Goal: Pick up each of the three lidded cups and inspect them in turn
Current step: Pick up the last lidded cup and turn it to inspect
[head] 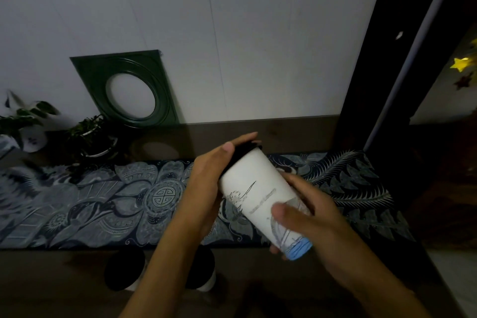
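A tall white paper cup with a black lid and a blue band at its base is held tilted in the air, lid pointing away from me. My left hand holds its lid end, thumb along the black lid. My right hand grips the lower part, thumb across the printed side. Two more black-lidded cups stand on the table near its front edge: one at the left, the other partly hidden behind my left forearm.
A blue-grey patterned cloth runner crosses the brown table. Two potted plants stand at the back left. A dark green square frame with a round opening leans on the white wall. A dark post rises at the right.
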The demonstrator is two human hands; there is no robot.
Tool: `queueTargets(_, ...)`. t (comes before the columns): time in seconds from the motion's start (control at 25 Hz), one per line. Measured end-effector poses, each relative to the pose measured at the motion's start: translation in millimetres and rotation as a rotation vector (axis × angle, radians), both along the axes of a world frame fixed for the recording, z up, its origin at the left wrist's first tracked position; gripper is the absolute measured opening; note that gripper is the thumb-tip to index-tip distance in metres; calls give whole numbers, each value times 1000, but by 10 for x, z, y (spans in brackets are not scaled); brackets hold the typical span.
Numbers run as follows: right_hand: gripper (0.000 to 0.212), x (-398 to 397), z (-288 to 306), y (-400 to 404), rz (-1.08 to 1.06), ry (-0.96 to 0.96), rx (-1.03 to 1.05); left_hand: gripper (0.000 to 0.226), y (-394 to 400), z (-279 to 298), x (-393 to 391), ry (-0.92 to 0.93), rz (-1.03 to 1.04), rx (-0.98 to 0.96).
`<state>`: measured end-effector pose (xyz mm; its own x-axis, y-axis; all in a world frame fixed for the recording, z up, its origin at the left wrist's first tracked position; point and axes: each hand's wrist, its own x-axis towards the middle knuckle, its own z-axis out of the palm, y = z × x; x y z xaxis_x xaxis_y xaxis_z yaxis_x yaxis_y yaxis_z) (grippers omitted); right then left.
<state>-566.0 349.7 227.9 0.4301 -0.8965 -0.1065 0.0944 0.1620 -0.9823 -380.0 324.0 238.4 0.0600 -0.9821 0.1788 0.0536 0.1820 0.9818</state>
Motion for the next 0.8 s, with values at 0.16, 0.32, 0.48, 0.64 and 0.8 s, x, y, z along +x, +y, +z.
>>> queueTargets(0.16,34,34,20,67,33,-113,128,43,40,9,-19,15,38,29)
queueTargets(0.32,85,69,-68,109,-84,634,-416,37,45,1,-24,-9,123,52)
queueTargets(0.48,84,72,-43,155,-60,576,-504,41,82,-13,32,8,77,46)
queueTargets(0.64,55,25,-37,134,110,-166,36,46,124,-21,77,129,-1,46)
queueTargets(0.8,44,52,-6,168,74,-220,156,45,143,-18,52,137,47,67)
